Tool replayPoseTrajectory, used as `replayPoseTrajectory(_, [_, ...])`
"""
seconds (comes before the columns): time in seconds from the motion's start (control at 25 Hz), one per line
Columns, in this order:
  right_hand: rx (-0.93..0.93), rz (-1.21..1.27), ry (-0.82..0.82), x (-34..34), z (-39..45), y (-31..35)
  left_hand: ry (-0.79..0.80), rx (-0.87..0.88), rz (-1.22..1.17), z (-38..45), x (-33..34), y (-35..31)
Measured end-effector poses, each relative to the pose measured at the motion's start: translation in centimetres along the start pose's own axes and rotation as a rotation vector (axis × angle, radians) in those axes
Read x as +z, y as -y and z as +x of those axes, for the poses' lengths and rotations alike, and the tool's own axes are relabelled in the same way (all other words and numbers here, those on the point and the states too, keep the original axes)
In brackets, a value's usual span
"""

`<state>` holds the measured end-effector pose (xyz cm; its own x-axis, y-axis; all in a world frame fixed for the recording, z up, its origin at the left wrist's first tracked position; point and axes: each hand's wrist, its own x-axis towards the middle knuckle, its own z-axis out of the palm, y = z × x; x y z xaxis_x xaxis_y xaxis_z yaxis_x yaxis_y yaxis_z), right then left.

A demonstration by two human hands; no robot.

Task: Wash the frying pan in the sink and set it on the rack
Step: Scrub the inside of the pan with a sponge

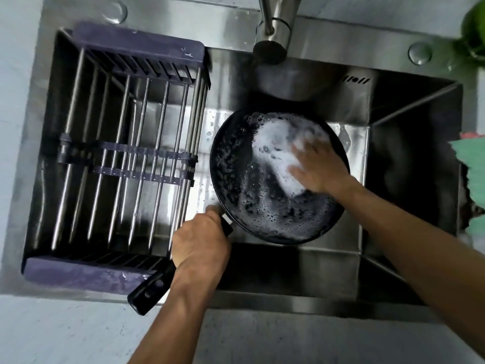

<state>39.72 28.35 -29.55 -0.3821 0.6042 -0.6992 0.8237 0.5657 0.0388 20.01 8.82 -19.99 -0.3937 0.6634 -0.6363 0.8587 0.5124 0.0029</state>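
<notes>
- Nearest, the left hand (200,241) wraps its fingers round the black handle (154,283) of the frying pan (236,164). Suds running down to the grip could let it twist or slip.
- Held tilted over the sink (409,143) basin, just beside the rack (126,151), the pan could knock the rack's steel bars if it swings left.
- Foam (270,143) covers much of the pan's inside. Racking it unrinsed would leave soap on it.
- Right hand (319,168) lies flat in the foam, fingers loosely spread. I cannot tell whether a sponge sits beneath it. Hard pressing could tip the pan.
- Faucet (270,46) hangs above and shows no water running, so rinsing looks not yet begun.
</notes>
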Motion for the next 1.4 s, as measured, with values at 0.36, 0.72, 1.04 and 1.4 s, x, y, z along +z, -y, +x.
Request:
replayPoseTrajectory(0.36, [-0.476,0.827,0.108,-1.4,-2.5,12.0,-0.041,0.025,0.046,0.0,0.6,0.0])
replayPoseTrajectory(0.72, [0.082,0.649,-0.162,2.4,-7.0,1.9,-0.013,0.018,0.011,-0.4,0.1,0.0])
replayPoseTrajectory(1.04, [0.316,1.672,-0.206,-6.0,-11.3,-0.8,-0.401,0.327,-0.247,-3.2,-10.2,-1.4])
replayPoseTrajectory(1.4, [0.255,1.623,-0.298,-11.6,-14.9,-0.7,-0.436,0.451,0.234,3.1,-23.4,-8.9])
